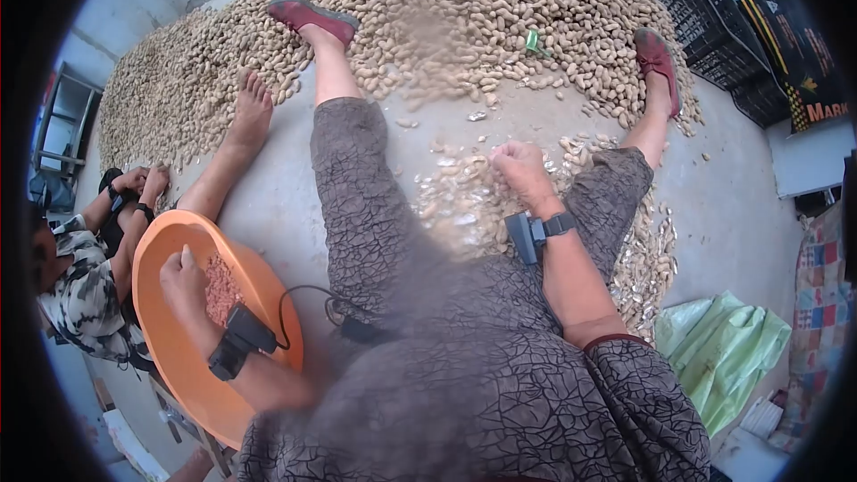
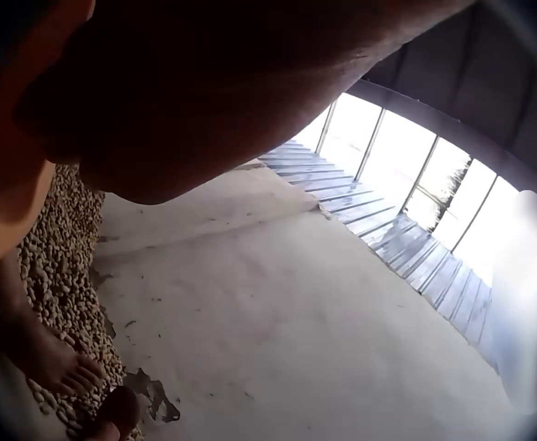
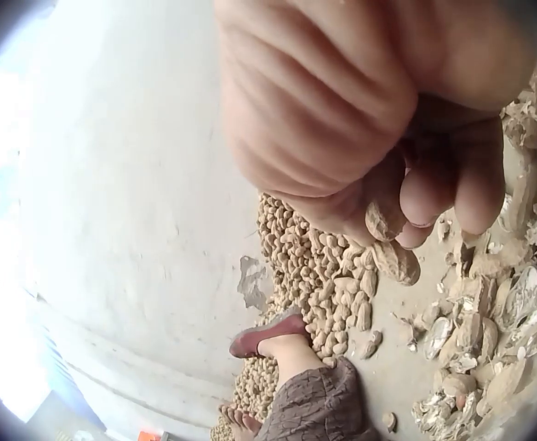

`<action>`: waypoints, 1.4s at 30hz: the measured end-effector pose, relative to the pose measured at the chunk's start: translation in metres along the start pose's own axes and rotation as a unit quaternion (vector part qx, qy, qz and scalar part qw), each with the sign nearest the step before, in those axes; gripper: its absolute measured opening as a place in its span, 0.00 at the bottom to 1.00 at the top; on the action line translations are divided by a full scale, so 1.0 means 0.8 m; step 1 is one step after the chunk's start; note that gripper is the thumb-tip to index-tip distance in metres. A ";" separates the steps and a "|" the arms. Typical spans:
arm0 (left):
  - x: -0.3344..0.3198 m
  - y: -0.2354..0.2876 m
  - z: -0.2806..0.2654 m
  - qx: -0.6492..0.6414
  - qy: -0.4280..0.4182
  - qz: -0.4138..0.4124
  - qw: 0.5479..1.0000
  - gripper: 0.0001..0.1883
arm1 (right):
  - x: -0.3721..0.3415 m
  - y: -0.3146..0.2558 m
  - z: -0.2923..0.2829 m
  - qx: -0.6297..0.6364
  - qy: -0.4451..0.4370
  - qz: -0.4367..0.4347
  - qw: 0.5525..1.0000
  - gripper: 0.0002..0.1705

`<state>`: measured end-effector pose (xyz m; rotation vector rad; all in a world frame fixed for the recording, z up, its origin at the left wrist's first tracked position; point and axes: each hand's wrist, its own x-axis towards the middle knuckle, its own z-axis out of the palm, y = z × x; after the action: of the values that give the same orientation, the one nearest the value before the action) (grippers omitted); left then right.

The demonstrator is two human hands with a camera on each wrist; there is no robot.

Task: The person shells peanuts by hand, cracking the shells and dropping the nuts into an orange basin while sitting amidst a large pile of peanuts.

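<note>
My right hand [image 1: 525,170] is over the scattered shells between the legs. In the right wrist view its fingers are curled round an unshelled peanut [image 3: 395,263], which sticks out below the fingertips. A second piece of peanut shell [image 3: 383,221] shows between the fingers. My left hand [image 1: 185,286] is over the orange basin [image 1: 153,254], thumb pointing up. Reddish shelled peanut kernels [image 1: 221,290] lie in the basin beside that hand. The left wrist view shows the hand dark and close; I cannot tell whether it holds anything.
A big heap of unshelled peanuts [image 1: 446,0] spreads along the wall. Broken shells [image 1: 460,205] litter the floor between the legs. Another person [image 1: 89,277] sits at left. A black crate [image 1: 714,27] stands at right, and a green sack [image 1: 728,348] lies nearer.
</note>
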<state>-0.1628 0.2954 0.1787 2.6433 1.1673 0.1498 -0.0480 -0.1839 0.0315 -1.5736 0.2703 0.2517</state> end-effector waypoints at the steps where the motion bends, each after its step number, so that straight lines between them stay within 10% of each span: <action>1: -0.003 -0.006 0.005 -0.002 -0.001 0.003 1.000 0.16 | 0.004 0.007 -0.003 0.000 0.004 -0.001 1.000 0.06; 7: -0.025 0.057 0.022 -0.005 0.104 0.179 0.978 0.20 | 0.000 -0.009 0.000 -0.143 0.008 0.035 0.989 0.06; 9: -0.055 0.128 0.013 -0.234 -0.029 0.204 0.950 0.19 | 0.006 -0.001 0.000 -0.313 -0.024 -0.108 0.943 0.07; 12: -0.047 0.177 0.055 -0.239 -0.057 0.369 0.896 0.16 | 0.006 -0.013 -0.004 -0.394 -0.181 -0.043 0.900 0.10; 18: -0.073 0.280 0.147 -0.273 -0.200 0.475 0.812 0.14 | 0.031 -0.039 -0.007 -0.430 0.046 -0.092 0.897 0.14; 27: -0.119 0.329 0.258 -0.277 -0.432 0.361 0.778 0.16 | 0.154 -0.023 -0.050 -0.517 0.116 -0.244 0.812 0.14; 42: -0.134 0.325 0.304 -0.332 -0.514 0.304 0.730 0.14 | 0.262 -0.007 -0.057 -0.611 0.159 -0.147 0.761 0.11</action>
<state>-0.0029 0.0030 0.0142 1.7958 -0.1486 -0.6019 0.1519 -0.2324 -0.0303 -2.9490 0.0868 -0.1604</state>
